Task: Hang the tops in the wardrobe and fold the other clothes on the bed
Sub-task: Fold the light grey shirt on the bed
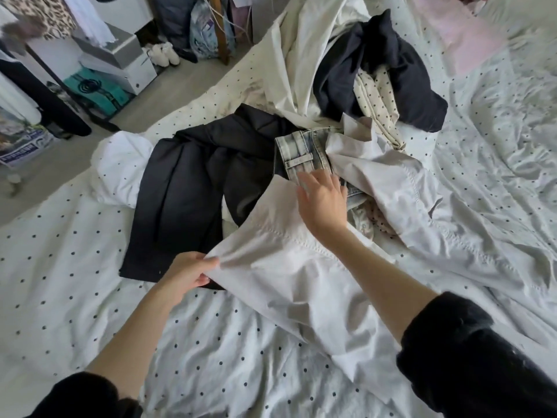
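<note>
left hand (188, 271): arm stretched forward, thumb and fingers pinching the white garment's (289, 267) corner, lifting it off the polka-dot bed (75, 267)
black trousers (177, 200): flat, just beyond
right hand (324, 200): fingers loosely spread, resting where garment meets jeans (301, 155)

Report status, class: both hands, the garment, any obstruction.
Left hand pinches edge of pale grey cotton garment. Right hand open, reaching over it onto faded blue denim jeans. Black trousers lie alongside, partly underneath.
</note>
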The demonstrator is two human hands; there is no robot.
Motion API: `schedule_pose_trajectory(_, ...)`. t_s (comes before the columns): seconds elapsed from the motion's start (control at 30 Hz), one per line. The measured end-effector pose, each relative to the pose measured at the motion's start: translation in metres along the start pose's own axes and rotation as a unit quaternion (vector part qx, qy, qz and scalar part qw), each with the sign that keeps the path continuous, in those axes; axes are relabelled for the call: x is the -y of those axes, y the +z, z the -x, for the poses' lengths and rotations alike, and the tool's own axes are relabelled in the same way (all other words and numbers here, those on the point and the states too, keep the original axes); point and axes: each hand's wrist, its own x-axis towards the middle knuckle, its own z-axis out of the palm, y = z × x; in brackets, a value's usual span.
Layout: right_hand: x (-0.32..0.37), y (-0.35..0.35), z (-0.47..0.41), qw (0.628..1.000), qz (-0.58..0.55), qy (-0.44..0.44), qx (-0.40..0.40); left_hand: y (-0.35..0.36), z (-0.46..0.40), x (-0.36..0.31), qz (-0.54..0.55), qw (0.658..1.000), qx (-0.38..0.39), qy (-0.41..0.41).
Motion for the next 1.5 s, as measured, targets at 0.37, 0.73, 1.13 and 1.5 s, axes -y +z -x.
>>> schedule_pose_trajectory(0.37,-0.084,0.01,0.165,0.998,0.065,-0.023,-0.014,0.108,0.049,-0.003,-0.394,0.7,-0.176,0.569)
schedule_pose_trajectory(0.73,-0.236,-0.018,0.248,0.963,0.125,0.186,0.152,0.193,0.014,-0.004,-0.625,0.641,-0.11,0.432)
schedule_pose_trajectory(1.13,-0.279,-0.073,0.184,0.988,0.102,0.112,0.007,0.29,0.064,-0.077,-0.564,0.559,-0.168,0.584)
schedule_pose_trajectory(1.5,-0.33,-0.084,0.099,0.99,0.088,0.089,0.068,0.337,0.023,-0.163,-0.661,0.513,-0.192,0.514)
